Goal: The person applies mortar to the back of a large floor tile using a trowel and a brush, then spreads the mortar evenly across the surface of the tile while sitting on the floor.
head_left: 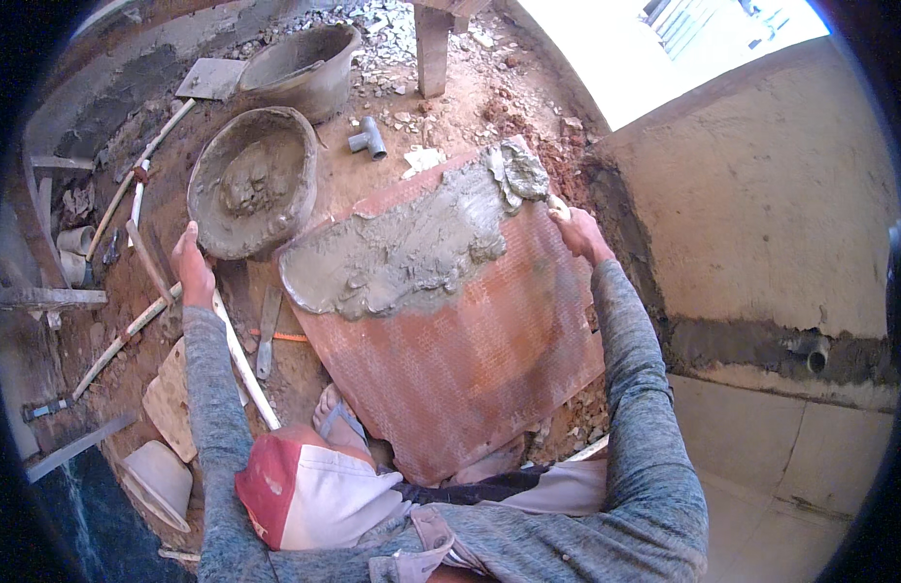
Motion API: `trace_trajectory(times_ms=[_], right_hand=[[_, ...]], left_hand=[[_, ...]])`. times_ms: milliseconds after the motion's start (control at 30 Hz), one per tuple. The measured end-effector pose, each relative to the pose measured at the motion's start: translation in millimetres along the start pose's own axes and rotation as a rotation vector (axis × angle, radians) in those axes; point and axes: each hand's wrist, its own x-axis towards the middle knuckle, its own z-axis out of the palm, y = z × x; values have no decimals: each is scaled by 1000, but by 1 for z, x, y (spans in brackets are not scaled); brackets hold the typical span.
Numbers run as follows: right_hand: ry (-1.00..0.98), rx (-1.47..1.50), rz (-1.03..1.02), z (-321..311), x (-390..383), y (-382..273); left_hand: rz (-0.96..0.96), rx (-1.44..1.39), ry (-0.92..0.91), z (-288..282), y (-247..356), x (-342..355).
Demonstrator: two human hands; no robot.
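Note:
A large red tile (441, 369), textured on its upturned face, carries grey mortar (373, 262) along its far part. My right hand (577, 228) grips the cream handle of a trowel (559, 208) at the tile's upper right edge, where a mortar lump (513, 175) covers the blade. My left hand (193, 262) is beside the near-left rim of a mortar-filled tub (300, 165), fingers stretched upward; I cannot tell whether they touch it. A metal scraper (268, 335) lies between tub and tile.
A second bucket (329, 83), a grey pipe tee (371, 138), poles (120, 345) and a white container (154, 481) lie on dirt. A wooden post (431, 58) stands at the back; a plastered wall (742, 194) and pale tiled surface (732, 428) are at right.

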Motion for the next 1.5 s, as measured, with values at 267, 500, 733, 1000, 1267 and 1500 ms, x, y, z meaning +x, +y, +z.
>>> trace_trajectory(times_ms=[267, 500, 733, 1000, 1267, 1500], right_hand=[[-24, 384, 121, 3, 21, 19], [279, 187, 131, -21, 45, 48], [310, 245, -259, -38, -62, -76], [152, -146, -731, -10, -117, -258], [275, -653, -1090, 42, -78, -382], [156, -570, -1122, 54, -101, -351]], left_hand=[[36, 12, -13, -8, -11, 9], [-8, -43, -10, -4, -14, 7], [61, -69, -162, -10, 7, 4], [67, -61, -147, 36, 31, -17], [192, 113, -293, 68, 65, -31], [132, 12, -365, 73, 71, -37]])
